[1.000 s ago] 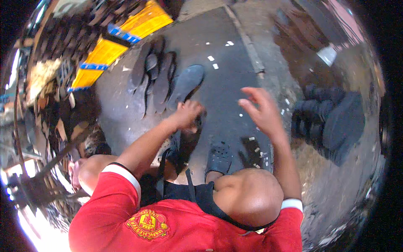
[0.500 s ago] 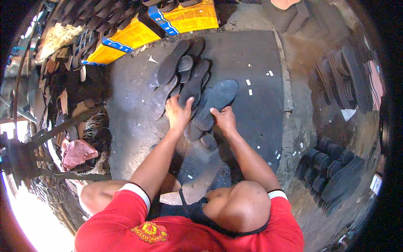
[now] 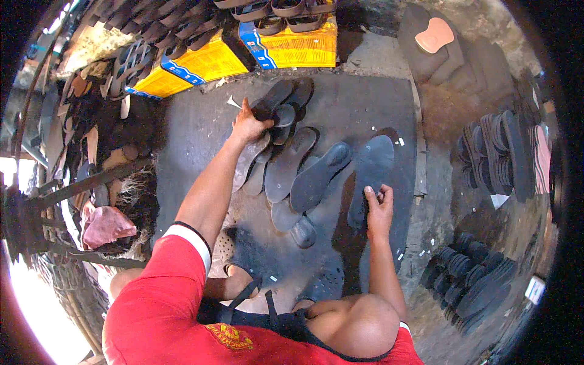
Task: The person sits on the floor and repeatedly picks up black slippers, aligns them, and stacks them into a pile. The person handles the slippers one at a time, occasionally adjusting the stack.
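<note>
Dark, flat shoe soles lie in a loose, overlapping group on the grey work sheet (image 3: 194, 128) before me. My right hand (image 3: 379, 210) pinches the edge of a long black sole (image 3: 374, 161) at the right of the group, apart from the others. At the far left of the group, the fingers of my left hand (image 3: 249, 126) close round the near end of another dark sole (image 3: 277, 94). A small rounded heel piece (image 3: 284, 115) is beside that hand. Between my hands lie a brownish sole (image 3: 292, 164) and a black sole (image 3: 320, 176).
Yellow and blue boxes (image 3: 292, 48) at the back carry sandals. Stacked black soles (image 3: 486, 280) and thicker stacks (image 3: 493, 146) stand to the right. Wooden bars (image 3: 97, 179) and a pink cloth (image 3: 108, 226) are at the left. My feet wear dark perforated clogs (image 3: 328, 283).
My right hand has moved right with the black sole, away from the group. My left hand has gone from the middle soles to the far one. The view has shifted somewhat.
</note>
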Demonstrator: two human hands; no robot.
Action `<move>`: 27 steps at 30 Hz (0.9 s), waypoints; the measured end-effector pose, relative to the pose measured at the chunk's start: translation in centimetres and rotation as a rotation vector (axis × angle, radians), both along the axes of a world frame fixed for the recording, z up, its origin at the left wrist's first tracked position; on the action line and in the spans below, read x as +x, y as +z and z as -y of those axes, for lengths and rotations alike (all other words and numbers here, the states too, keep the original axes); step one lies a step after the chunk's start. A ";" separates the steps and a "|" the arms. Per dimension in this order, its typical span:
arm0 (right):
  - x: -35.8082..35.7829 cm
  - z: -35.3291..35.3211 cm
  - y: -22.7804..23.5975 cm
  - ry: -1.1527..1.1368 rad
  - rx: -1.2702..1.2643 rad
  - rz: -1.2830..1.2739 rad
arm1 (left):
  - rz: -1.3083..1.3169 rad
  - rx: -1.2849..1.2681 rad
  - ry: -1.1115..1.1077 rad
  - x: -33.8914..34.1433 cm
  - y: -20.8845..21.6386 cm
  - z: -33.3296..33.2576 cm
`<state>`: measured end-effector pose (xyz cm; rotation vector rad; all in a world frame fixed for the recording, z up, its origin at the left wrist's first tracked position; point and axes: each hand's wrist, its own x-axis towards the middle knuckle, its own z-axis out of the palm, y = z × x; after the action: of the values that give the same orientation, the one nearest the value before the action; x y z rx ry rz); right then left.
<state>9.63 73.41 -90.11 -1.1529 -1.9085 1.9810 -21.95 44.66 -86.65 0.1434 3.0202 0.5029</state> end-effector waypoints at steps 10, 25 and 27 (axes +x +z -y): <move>-0.5 -0.7 -0.6 -0.145 0.235 0.108 | 0.120 0.104 -0.225 20.5 -0.9 -9.7; -12.2 0.5 3.1 1.502 1.312 0.105 | 0.055 0.117 0.088 18.2 -3.5 0.2; -10.3 1.0 4.7 1.578 1.295 0.117 | 0.102 0.271 0.146 17.2 -3.1 1.5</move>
<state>-0.66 72.46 -85.43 0.8430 -3.4775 0.1236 -4.77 43.17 -89.75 -0.0859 2.8618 0.9029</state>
